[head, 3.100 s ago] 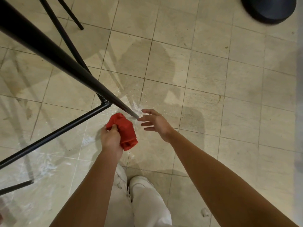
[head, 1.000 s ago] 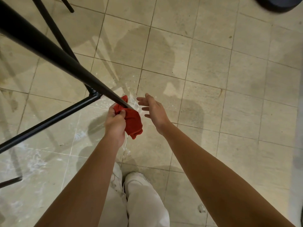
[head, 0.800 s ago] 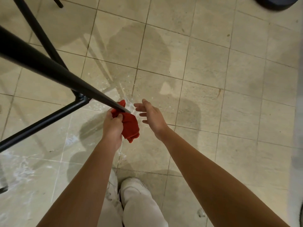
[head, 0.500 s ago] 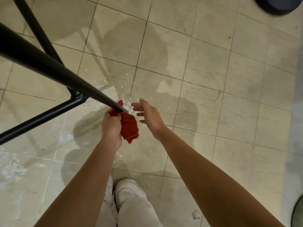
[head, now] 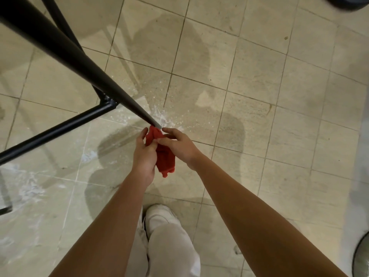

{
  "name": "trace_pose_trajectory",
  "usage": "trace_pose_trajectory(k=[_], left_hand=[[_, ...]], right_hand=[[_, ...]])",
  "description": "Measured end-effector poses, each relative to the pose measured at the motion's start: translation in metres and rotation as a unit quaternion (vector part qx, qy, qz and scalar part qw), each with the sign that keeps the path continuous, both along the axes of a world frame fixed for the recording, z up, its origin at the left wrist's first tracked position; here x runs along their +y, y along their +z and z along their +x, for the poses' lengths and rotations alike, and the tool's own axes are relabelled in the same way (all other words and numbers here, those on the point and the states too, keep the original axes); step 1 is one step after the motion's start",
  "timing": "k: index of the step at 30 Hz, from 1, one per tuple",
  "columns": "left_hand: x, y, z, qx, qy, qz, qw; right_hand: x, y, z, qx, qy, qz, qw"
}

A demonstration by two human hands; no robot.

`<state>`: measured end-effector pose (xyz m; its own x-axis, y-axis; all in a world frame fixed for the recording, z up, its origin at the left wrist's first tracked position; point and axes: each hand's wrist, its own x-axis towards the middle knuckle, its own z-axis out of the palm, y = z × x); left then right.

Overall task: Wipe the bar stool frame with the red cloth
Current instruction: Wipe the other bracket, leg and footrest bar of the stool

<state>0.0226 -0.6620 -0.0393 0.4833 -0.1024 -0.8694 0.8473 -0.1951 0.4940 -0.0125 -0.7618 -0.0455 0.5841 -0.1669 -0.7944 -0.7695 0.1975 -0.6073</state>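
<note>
The black bar stool frame (head: 65, 50) fills the upper left; its thick tapered leg slants down to a tip on the floor at mid-frame, and a thinner crossbar (head: 56, 131) runs left from a welded joint. The red cloth (head: 164, 156) hangs bunched just below the leg's tip. My left hand (head: 144, 154) grips the cloth from the left. My right hand (head: 176, 145) pinches its upper part from the right. The cloth's top sits right at the leg tip; actual contact is unclear.
Beige floor tiles carry white splashes and smears (head: 159, 114) around the leg tip and to the lower left. My white shoe and trouser leg (head: 161, 232) stand below the hands. A dark round base (head: 347, 3) sits top right, another round object (head: 362, 256) bottom right.
My right hand, held open beside the cloth before, has closed in and now pinches the cloth. The cloth has slipped down off the leg's lower end to below its tip.
</note>
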Motion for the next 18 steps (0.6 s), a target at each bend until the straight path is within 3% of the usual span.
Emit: trace_pose_trajectory(k=[6,11,15,18], left_hand=[[0.01,0.012,0.004,0.016,-0.036,-0.066,0.997],[0.003,0.027,0.013,-0.034,-0.143,-0.014,0.989],[0.01,0.024,0.021,-0.068,-0.073,0.06,0.993],[0.021,0.018,0.028,-0.055,-0.038,0.086,0.994]], right_hand=[[-0.002,0.007,-0.005,-0.042,-0.007,-0.005,0.999],[-0.005,0.009,0.0,-0.053,-0.018,-0.073,0.996],[-0.017,0.008,0.005,-0.007,-0.136,-0.133,0.982],[-0.027,0.011,0.013,-0.012,-0.11,-0.09,0.99]])
